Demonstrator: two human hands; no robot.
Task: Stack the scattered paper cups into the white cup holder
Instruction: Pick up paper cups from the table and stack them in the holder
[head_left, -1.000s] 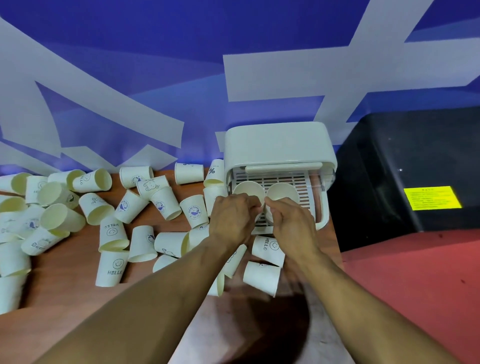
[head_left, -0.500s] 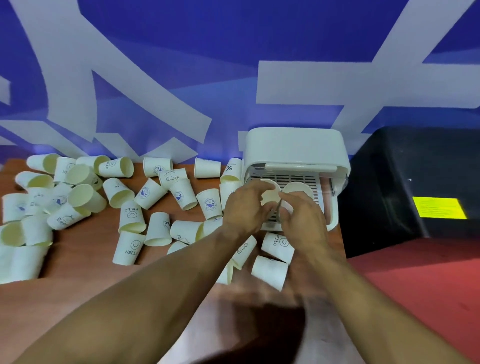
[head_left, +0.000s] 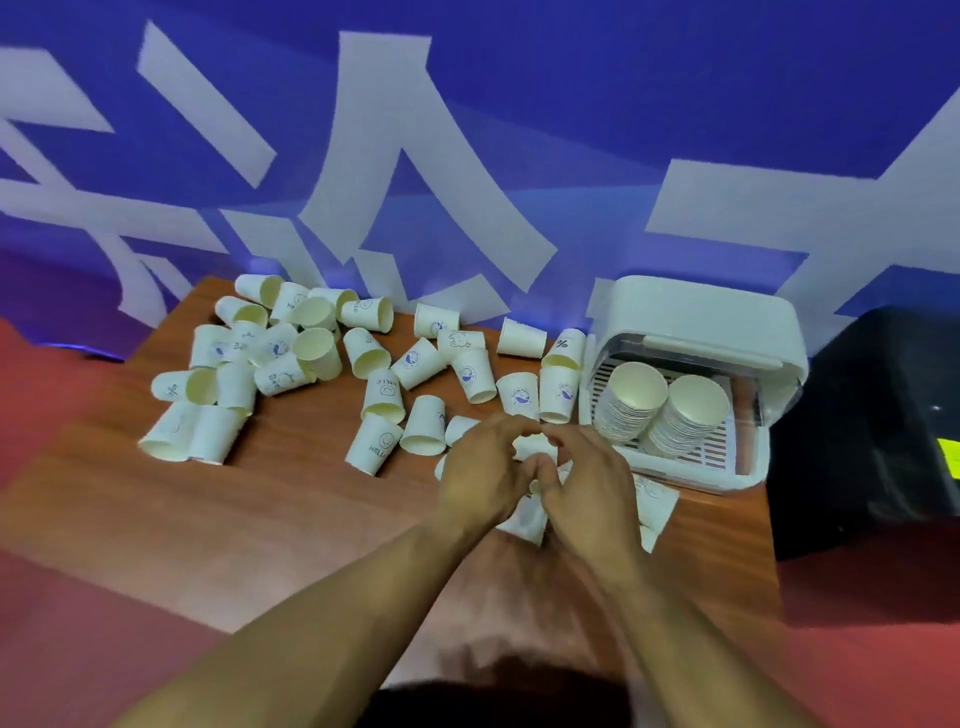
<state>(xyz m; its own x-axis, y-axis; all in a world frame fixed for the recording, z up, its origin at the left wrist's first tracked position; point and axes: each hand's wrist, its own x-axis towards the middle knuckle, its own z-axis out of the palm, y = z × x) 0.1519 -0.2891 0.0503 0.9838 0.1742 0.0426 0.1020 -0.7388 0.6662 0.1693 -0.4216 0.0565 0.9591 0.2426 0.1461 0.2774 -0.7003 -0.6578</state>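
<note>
- Dozens of paper cups (head_left: 383, 389) lie scattered on the wooden table (head_left: 234, 519), left of the white cup holder (head_left: 701, 317).
- Two nested stacks (head_left: 636, 397) lean side by side inside the holder.
- Left hand (head_left: 485, 470) and right hand (head_left: 589, 483) curl round loose cups (head_left: 532, 447) just in front of the holder. This looks like the gathering step; next, nest them and seat them on a stack.
- Half a second ago both hands were at the stacks; they have drawn back to the table.

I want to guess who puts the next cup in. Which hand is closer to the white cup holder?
Right. The right hand is front-left of the white cup holder; the left hand is beyond it, farther left. Both grip paper cups.
</note>
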